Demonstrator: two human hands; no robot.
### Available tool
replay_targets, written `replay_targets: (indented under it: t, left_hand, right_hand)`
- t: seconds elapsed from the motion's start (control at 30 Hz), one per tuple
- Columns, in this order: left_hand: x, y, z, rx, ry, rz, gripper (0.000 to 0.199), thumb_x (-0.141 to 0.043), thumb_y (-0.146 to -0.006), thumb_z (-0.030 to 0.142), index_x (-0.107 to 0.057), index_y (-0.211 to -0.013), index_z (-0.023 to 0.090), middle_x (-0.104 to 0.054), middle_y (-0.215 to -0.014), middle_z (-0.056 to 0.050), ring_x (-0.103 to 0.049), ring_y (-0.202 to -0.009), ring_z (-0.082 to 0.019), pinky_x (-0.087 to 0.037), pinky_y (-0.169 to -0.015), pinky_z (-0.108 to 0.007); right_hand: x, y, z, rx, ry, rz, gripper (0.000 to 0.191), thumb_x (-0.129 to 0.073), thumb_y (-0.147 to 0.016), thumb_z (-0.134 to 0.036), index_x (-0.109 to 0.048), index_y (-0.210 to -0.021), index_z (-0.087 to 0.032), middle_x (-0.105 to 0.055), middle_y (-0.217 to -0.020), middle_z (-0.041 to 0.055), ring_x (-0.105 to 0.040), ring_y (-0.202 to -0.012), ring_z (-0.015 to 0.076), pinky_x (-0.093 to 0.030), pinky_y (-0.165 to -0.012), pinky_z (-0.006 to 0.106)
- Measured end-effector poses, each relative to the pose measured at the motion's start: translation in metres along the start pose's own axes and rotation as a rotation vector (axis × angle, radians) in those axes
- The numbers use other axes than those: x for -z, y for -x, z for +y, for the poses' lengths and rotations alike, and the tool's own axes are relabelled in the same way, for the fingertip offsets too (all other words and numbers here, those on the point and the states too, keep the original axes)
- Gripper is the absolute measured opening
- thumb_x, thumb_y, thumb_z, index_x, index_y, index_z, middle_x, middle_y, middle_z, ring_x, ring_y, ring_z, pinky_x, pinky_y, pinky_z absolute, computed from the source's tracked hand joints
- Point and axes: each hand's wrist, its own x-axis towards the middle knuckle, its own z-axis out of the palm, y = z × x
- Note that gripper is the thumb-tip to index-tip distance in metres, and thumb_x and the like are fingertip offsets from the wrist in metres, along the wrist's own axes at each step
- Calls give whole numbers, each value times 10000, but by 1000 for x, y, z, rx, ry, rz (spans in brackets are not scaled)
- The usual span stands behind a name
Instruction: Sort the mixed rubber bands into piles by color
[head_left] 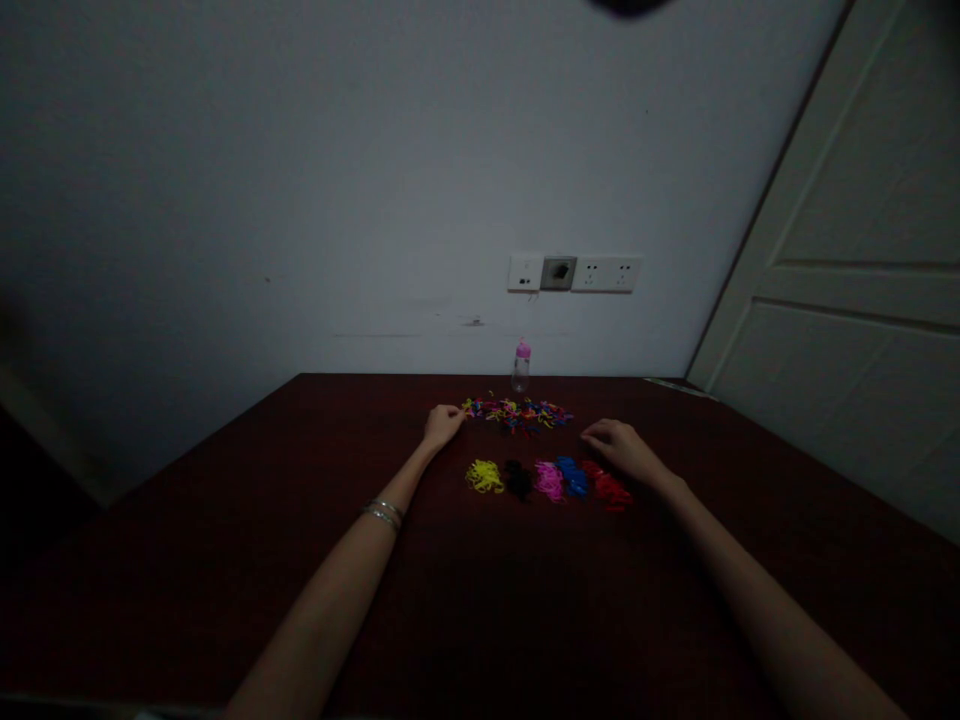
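Observation:
A loose heap of mixed-colour small rubber bands (517, 411) lies toward the back of the table. My left hand (444, 426) is at the heap's left end, thumb and finger closed together by a yellow band; whether they grip one is too small to tell. In front lie sorted piles: yellow bands (485, 476), black bands (517, 479), pink bands (549, 481), blue bands (573, 477) and red bands (611, 487). Just behind the red pile, my right hand (621, 448) hovers or rests with its fingers bent and closed; anything in them is hidden.
A small clear bottle with a pink top (521, 368) stands behind the heap, near the wall. Sockets (606, 274) are set in the wall above the dark red table (517, 600). A pale door (862, 250) is on the right. A thin strip (681, 387) lies at the back right edge.

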Motion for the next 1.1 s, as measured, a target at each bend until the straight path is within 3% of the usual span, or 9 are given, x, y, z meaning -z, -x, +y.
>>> replay_targets:
  t: [0.27, 0.5, 0.9, 1.1]
  left_hand:
    - [0, 1, 1, 20, -29, -12, 345, -487, -755, 375, -708, -734, 111, -591, -565, -20, -529, -611, -133, -304, -530, -198]
    - [2, 4, 5, 10, -40, -35, 310, -487, -758, 338, -715, -753, 128, -647, -641, -41, -555, -642, -145, -330, -561, -207]
    - [2, 9, 9, 26, -83, -35, 286, -493, -757, 315, -724, -773, 148, -676, -713, -59, -578, -664, -154, -355, -590, -214]
    - [1, 10, 7, 2, -50, -35, 278, -492, -756, 290, -724, -780, 138, -673, -706, -38, -569, -672, -142, -348, -590, -206]
  right_hand:
    - [-15, -29, -7, 5, 76, -118, 280, -464, -824, -315, -705, -875, -181, -693, -927, 75, -621, -855, 190, -435, -768, 260]
    - [-29, -48, -6, -84, 109, -127, 273, -485, -819, -317, -694, -942, -192, -683, -989, 82, -614, -932, 208, -442, -771, 270]
    - [-39, -54, -10, -96, 193, -75, 234, -499, -818, -337, -690, -871, -212, -654, -981, 80, -594, -904, 205, -442, -701, 263]
    - [-36, -55, -9, -46, 180, -74, 232, -479, -831, -302, -684, -832, -192, -642, -937, 85, -584, -885, 187, -427, -753, 264]
